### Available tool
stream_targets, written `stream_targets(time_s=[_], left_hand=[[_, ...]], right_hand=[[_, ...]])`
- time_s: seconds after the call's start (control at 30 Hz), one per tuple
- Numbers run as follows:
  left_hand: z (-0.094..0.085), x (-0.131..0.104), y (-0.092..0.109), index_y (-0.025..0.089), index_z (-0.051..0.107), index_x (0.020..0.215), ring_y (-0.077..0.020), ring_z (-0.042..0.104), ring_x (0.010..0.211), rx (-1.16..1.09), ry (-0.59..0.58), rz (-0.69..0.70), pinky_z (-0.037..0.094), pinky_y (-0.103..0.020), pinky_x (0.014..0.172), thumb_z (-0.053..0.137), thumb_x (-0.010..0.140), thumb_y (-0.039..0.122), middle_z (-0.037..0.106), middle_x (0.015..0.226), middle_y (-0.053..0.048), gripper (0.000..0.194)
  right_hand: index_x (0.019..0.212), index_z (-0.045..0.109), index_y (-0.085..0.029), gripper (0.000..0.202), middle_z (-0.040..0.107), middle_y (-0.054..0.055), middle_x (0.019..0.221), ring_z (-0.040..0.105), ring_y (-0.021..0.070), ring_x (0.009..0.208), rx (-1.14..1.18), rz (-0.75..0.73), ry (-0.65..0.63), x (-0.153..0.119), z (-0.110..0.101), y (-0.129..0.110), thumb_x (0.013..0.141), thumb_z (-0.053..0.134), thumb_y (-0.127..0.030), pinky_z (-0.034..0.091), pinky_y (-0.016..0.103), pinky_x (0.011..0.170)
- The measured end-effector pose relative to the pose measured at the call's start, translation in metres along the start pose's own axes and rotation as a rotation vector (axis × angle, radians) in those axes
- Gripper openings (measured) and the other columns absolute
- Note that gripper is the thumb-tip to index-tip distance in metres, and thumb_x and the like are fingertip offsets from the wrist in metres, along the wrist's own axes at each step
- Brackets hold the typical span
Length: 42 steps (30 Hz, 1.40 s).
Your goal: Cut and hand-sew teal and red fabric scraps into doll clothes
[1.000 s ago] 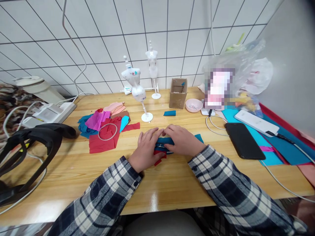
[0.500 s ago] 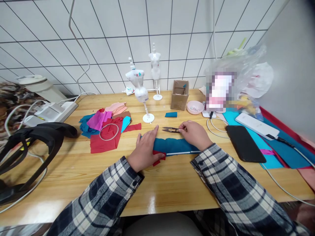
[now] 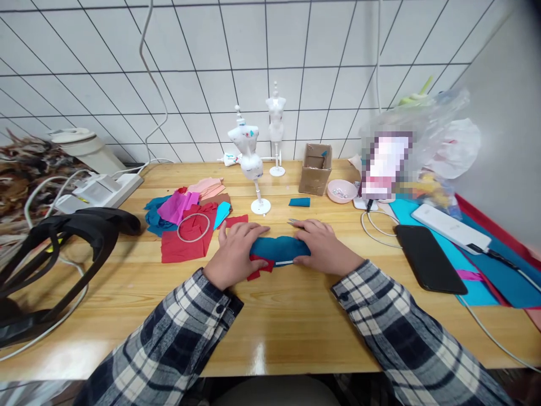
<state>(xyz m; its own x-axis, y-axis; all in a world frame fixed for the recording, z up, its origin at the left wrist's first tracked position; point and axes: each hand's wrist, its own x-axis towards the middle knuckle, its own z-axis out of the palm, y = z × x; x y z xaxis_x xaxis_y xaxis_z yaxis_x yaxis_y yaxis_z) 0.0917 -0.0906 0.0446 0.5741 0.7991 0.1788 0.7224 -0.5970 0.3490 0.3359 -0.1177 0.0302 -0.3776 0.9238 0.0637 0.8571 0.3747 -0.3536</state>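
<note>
A strip of dark teal fabric lies on the table in front of me, with a white line of tape along its near edge. Small red fabric pieces sit at its left end. My left hand grips that end, fingers at the far side and thumb on the near edge. On the right end, my right hand holds the strip in the same way. Just the tips of the thread snips show beyond my right fingers; the hand hides the remainder.
Fabric scraps with a metal ring lie left. Two white mini dress forms, a cardboard box and a pink bowl stand behind. A black phone lies right, a black headset far left.
My right hand has let go of the thread snips, which now lie behind it, and has taken the strip's right end. My left hand has closed more on the left end.
</note>
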Motion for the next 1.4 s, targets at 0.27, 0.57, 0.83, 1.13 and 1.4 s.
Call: stream_targets(time_s=[0.27, 0.57, 0.83, 1.13, 1.4], left_hand=[[-0.016, -0.008, 0.024, 0.019, 0.061, 0.081, -0.0209, 0.057, 0.085, -0.384, 0.401, 0.075, 0.046, -0.036, 0.083, 0.063, 0.082, 0.04, 0.062, 0.082, -0.005, 0.021], [0.026, -0.007, 0.051, 0.015, 0.067, 0.097, -0.0214, 0.063, 0.085, -1.182, -0.272, -0.212, 0.051, -0.033, 0.078, 0.06, 0.08, 0.058, 0.07, 0.091, -0.007, 0.047], [0.022, -0.007, 0.045, 0.015, 0.066, 0.075, -0.0157, 0.06, 0.07, -1.013, -0.091, -0.286, 0.049, -0.027, 0.067, 0.066, 0.078, 0.036, 0.067, 0.073, -0.003, 0.021], [0.007, -0.008, 0.042, 0.018, 0.068, 0.082, -0.0152, 0.058, 0.071, -0.666, 0.191, -0.155, 0.047, -0.027, 0.069, 0.059, 0.085, 0.03, 0.066, 0.075, -0.003, 0.015], [0.003, -0.012, 0.042, 0.021, 0.068, 0.088, -0.0186, 0.063, 0.083, -0.465, 0.251, 0.003, 0.049, -0.032, 0.077, 0.056, 0.088, 0.026, 0.07, 0.085, -0.004, 0.012]], right_hand=[[0.098, 0.068, -0.02, 0.028, 0.072, 0.005, 0.092, 0.063, 0.021, 0.081, 0.546, 0.369, 0.16, 0.003, -0.016, -0.006, 0.083, 0.06, -0.043, 0.047, 0.033, 0.071], [0.061, 0.049, -0.02, 0.035, 0.049, -0.004, 0.055, 0.043, 0.012, 0.053, 0.59, 0.401, 0.405, 0.005, -0.001, -0.041, 0.077, 0.064, -0.047, 0.033, 0.024, 0.05], [0.084, 0.058, -0.019, 0.031, 0.063, 0.001, 0.075, 0.054, 0.0144, 0.062, 0.991, 0.407, 0.43, 0.007, 0.004, -0.037, 0.081, 0.059, -0.049, 0.044, 0.025, 0.054], [0.092, 0.068, -0.025, 0.01, 0.069, 0.005, 0.09, 0.061, 0.0194, 0.086, 0.199, -0.138, 0.639, -0.009, -0.022, -0.037, 0.085, 0.061, -0.027, 0.047, 0.036, 0.083], [0.092, 0.072, -0.024, 0.018, 0.074, 0.003, 0.089, 0.065, 0.0158, 0.082, 0.141, -0.208, 0.503, -0.01, -0.01, -0.049, 0.092, 0.055, -0.029, 0.049, 0.029, 0.078]])
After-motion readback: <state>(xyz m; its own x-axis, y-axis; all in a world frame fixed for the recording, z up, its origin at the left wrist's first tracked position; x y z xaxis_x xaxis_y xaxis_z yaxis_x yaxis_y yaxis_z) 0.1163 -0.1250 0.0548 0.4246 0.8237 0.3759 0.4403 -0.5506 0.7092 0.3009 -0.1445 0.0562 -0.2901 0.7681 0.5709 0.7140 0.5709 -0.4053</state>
